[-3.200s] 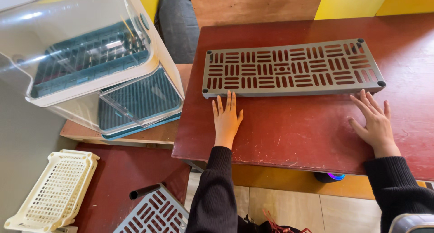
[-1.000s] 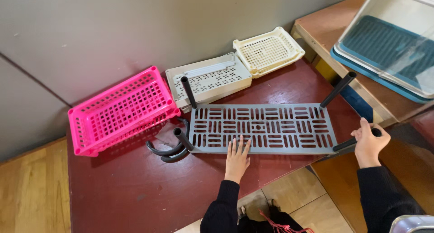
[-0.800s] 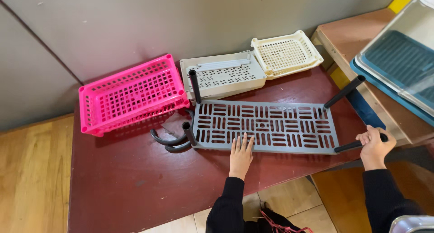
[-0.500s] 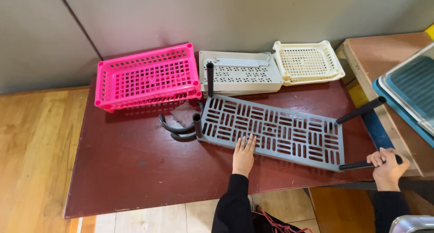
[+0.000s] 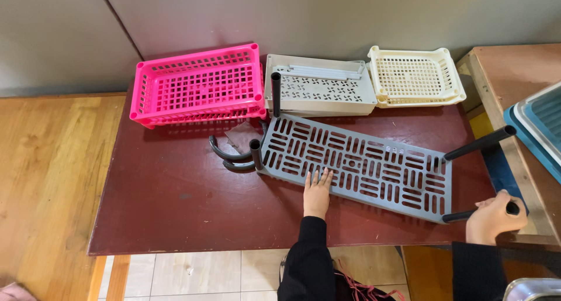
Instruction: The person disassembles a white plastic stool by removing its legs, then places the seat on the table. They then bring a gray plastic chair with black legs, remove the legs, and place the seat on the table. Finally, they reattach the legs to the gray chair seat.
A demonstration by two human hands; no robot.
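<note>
Here the right hand (image 5: pixel 491 216) grips a black leg (image 5: pixel 476 214) past the table edge (image 5: pixel 245 247); left hand (image 5: pixel 317 193) lies flat.

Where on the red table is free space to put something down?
The widest bare patch of the table lies left of the grey slotted shelf, in front of the pink basket. The back edge is crowded with the pink basket, white tray and cream basket.
</note>
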